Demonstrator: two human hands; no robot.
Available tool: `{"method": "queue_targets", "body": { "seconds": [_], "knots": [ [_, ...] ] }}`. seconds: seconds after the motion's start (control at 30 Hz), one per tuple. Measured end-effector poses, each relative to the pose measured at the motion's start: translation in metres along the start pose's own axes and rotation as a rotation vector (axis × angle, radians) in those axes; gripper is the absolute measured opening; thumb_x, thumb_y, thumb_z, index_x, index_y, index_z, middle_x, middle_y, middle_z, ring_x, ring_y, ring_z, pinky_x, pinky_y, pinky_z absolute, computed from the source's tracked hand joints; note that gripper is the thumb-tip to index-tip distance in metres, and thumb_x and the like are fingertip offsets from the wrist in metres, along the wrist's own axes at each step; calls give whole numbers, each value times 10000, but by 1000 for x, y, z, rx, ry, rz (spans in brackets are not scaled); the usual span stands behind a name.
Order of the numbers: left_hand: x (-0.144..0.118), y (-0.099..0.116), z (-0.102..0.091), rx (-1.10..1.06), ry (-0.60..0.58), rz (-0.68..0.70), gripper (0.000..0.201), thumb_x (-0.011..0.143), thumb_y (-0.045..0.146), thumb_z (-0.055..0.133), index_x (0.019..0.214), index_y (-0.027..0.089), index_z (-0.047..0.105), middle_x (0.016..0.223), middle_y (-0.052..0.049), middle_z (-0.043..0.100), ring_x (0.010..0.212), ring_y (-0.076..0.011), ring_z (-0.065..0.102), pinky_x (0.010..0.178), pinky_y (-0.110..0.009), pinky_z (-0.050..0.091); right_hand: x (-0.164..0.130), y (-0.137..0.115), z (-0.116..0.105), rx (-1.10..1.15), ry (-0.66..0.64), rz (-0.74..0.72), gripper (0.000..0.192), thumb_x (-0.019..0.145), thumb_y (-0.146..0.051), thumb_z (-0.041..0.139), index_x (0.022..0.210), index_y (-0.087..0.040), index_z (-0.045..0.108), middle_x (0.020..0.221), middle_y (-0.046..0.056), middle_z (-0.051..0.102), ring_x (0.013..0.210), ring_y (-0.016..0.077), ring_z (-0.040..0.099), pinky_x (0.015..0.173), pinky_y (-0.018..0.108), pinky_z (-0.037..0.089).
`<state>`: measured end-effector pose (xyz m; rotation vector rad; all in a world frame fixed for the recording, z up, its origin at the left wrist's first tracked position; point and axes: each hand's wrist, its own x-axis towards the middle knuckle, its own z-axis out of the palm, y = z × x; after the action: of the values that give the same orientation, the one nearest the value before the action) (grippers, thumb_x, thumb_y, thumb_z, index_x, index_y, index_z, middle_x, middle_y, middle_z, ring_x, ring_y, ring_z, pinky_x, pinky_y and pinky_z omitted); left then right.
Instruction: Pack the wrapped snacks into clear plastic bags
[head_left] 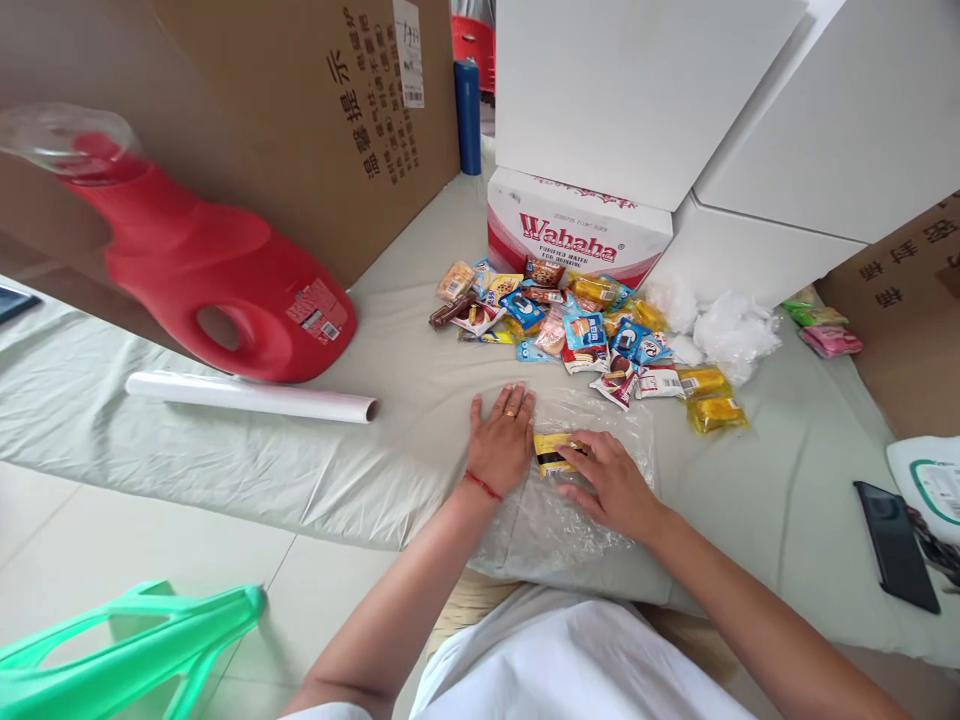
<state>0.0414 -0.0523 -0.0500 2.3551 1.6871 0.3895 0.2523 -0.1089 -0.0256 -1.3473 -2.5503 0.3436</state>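
Observation:
A sheet of clear plastic film (pixel 551 525) lies crinkled on the cloth in front of me. My left hand (pixel 504 440) rests flat at the film's left edge, fingers stretched out, with nothing in it. On the film is a small yellow snack packet (pixel 551 455) with a black band. The fingers of my right hand (pixel 611 485) lie over the packet's right part, spread, with the thumb apart below it. Beyond both hands spreads a pile of wrapped snacks (pixel 585 330), among them blue, yellow and brown packets.
A Wahaha carton (pixel 577 230) stands behind the snacks, beside crumpled clear bags (pixel 735 330). At left are a red detergent bottle (pixel 225 270), a roll of plastic film (pixel 251 397) and a large cardboard box (pixel 300 100). A phone (pixel 896 545) lies at right; a green stool (pixel 135 640) stands lower left.

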Motion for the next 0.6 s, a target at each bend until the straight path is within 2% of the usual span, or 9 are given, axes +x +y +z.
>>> {"method": "queue_targets", "body": {
  "seconds": [0.13, 0.23, 0.37, 0.47, 0.53, 0.6],
  "knots": [
    [1, -1, -2, -9, -16, -9, 521, 1056, 297, 261, 1531, 257, 472, 1624, -100, 426, 1526, -253, 359, 1260, -649, 129, 6, 8, -5, -2, -37, 77, 482, 996, -379, 582, 1447, -213, 550, 1352, 160, 561, 1119, 313, 517, 964, 491, 482],
    [2, 0, -4, -12, -22, -12, 524, 1065, 326, 236, 1522, 251, 481, 1625, -95, 424, 1522, -255, 366, 1251, -664, 150, 10, 13, -4, 58, 3, 77, 445, 987, -387, 606, 1398, -218, 588, 1260, 150, 583, 1095, 300, 518, 954, 481, 489],
    [3, 1, -6, -19, -26, -19, 526, 1069, 354, 228, 1511, 249, 493, 1624, -83, 427, 1525, -256, 364, 1248, -666, 174, 7, 12, 1, 158, 44, 23, 471, 983, -418, 614, 1407, -216, 576, 1240, 148, 582, 1086, 281, 540, 964, 476, 501],
    [3, 0, -6, -16, -27, -16, 523, 1069, 344, 232, 1517, 246, 483, 1630, -78, 416, 1531, -254, 352, 1249, -670, 169, 0, 14, -2, 274, 59, -17, 489, 991, -456, 590, 1421, -226, 560, 1309, 152, 586, 1171, 275, 567, 1007, 463, 507],
    [3, 0, -6, -17, -30, -10, 522, 1068, 340, 238, 1519, 245, 481, 1634, -80, 407, 1534, -257, 348, 1251, -671, 160, -2, 26, -11, 320, 135, 58, 398, 1015, -433, 540, 1355, -239, 611, 1296, 134, 626, 1178, 255, 604, 1005, 429, 517],
    [3, -1, -5, -21, -34, -5, 519, 1066, 336, 246, 1517, 247, 486, 1637, -80, 401, 1536, -259, 343, 1254, -669, 151, 3, 50, -26, 294, 266, 229, 325, 1028, -412, 498, 1227, -234, 683, 1170, 104, 700, 1068, 236, 665, 940, 394, 537]
  ]
}}
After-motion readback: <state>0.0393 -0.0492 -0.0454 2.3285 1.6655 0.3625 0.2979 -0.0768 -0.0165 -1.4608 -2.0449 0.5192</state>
